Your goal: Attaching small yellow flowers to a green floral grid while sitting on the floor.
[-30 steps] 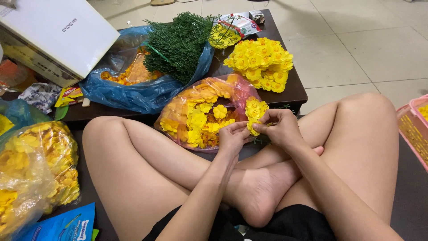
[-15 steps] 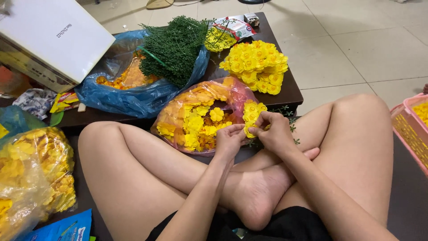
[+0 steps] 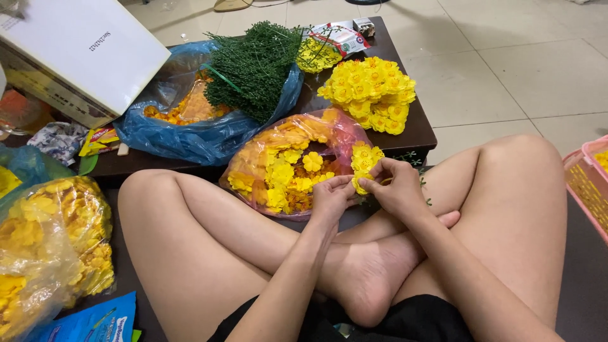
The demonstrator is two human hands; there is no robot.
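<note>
A small cluster of yellow artificial flowers (image 3: 366,166) is held between both hands above the crossed legs of a seated person, at the front edge of the low dark counter (image 3: 419,130). The fingers of the right hand (image 3: 398,185) are closed around the cluster's lower part, seemingly on a green stem, though that part is largely hidden behind the knuckles. The fingers of the left hand (image 3: 332,196) are pinched together against a single yellow bloom at the cluster's left side.

Compared with a second ago, the hands are seen in nearly the same place; only the left fingertips have been drawn in closer to the cluster, and the view has been shifted slightly by the head camera. From this it is judged that another bloom is being pressed onto the sprig, with the assembly continuing bloom by bloom.

Just behind the hands, a pink plastic bag (image 3: 291,164) of loose yellow and orange blooms is lying open. Farther back on the counter, a heap of finished yellow flowers (image 3: 370,95) is piled, beside a bundle of green stems (image 3: 253,66) resting on a blue plastic bag (image 3: 190,133). A white cardboard box (image 3: 76,54) is placed at the far left. A clear bag of yellow blooms (image 3: 50,247) is lying by the left knee, and a pink basket (image 3: 586,183) is seen at the right edge.
</note>
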